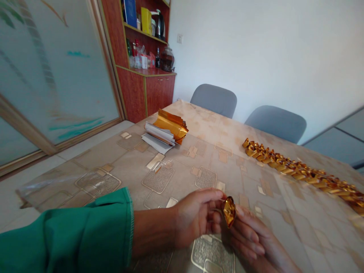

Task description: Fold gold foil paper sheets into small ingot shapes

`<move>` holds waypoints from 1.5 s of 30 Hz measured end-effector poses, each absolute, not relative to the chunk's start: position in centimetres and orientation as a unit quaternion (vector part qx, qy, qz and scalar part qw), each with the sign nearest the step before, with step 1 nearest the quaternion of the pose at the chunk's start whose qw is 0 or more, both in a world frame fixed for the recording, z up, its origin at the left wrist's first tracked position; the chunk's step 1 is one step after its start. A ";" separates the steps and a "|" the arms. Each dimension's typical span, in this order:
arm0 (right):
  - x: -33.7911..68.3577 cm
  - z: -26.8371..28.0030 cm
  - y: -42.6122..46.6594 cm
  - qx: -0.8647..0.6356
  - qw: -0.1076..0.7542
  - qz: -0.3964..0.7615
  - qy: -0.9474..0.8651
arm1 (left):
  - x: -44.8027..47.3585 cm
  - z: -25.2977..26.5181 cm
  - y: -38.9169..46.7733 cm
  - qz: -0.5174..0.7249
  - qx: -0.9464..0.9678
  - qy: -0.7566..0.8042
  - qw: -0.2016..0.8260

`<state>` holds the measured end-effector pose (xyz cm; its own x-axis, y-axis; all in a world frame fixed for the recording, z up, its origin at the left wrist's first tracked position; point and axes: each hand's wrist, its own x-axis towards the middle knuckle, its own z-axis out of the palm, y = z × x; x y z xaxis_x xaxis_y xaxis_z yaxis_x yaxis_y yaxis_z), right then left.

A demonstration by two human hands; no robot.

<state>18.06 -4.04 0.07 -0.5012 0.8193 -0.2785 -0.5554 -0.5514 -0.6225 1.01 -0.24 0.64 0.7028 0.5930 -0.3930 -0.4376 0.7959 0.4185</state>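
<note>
A small folded gold foil paper ingot (229,212) is held between my two hands, a little above the patterned tablecloth. My left hand (199,216), at the end of a green sleeve, pinches its left side with thumb and fingers. From the right, the fingers of my right hand (253,235) press against its other side. Farther right lie long rows of similar folded gold ingots (295,167). Beyond my left hand rests a stack of gold foil sheets (170,123), next to curled sheets with their white side showing (159,136).
The table (113,167) has a patterned cover. Two grey chairs (214,99) stand along its far side, by the white wall. A reddish wooden cabinet (145,91) with bottles and a kettle is at the back left, beside a frosted sliding door (57,76).
</note>
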 end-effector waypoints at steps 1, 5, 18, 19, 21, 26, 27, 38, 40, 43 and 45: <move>18.1 0.1 -4.0 -0.275 0.413 0.838 -0.226 | 1.0 0.6 -0.2 0.279 0.138 0.261 0.914; 18.2 0.1 -3.9 -0.278 0.425 0.834 -0.217 | 0.9 0.9 -0.3 0.300 0.140 0.253 0.909; 17.6 -0.1 -4.2 -0.312 0.414 0.817 -0.254 | 0.8 1.1 -0.3 0.281 0.238 0.299 0.881; 17.7 -0.1 -4.2 -0.307 0.416 0.820 -0.247 | 0.7 1.2 -0.3 0.279 0.242 0.292 0.882; 17.9 -0.2 -4.2 -0.299 0.420 0.825 -0.232 | 0.5 1.5 -0.2 0.273 0.251 0.284 0.884; 18.2 0.0 -4.1 -0.306 0.433 0.820 -0.213 | 0.3 1.7 -0.2 0.254 0.281 0.281 0.882; 18.3 0.0 -4.1 -0.306 0.437 0.819 -0.211 | 0.3 1.7 -0.2 0.254 0.280 0.278 0.883; 17.7 0.3 -4.0 -0.286 0.420 0.832 -0.223 | 0.7 1.3 -0.5 0.268 0.311 0.318 0.854; 17.5 0.2 -4.2 -0.295 0.410 0.830 -0.236 | 0.9 1.1 -0.6 0.273 0.335 0.330 0.839; 17.6 0.1 -4.2 -0.307 0.404 0.827 -0.241 | 0.9 1.0 -0.6 0.270 0.335 0.322 0.843; 18.0 0.0 -4.2 -0.304 0.403 0.831 -0.234 | 0.6 1.1 -0.4 0.255 0.311 0.301 0.865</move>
<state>17.96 -4.16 0.00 -0.4892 0.8126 -0.3169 -0.5281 -0.5651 -0.6338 0.64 -0.40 1.06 0.6892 0.6280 -0.3614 -0.2534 0.6763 0.6917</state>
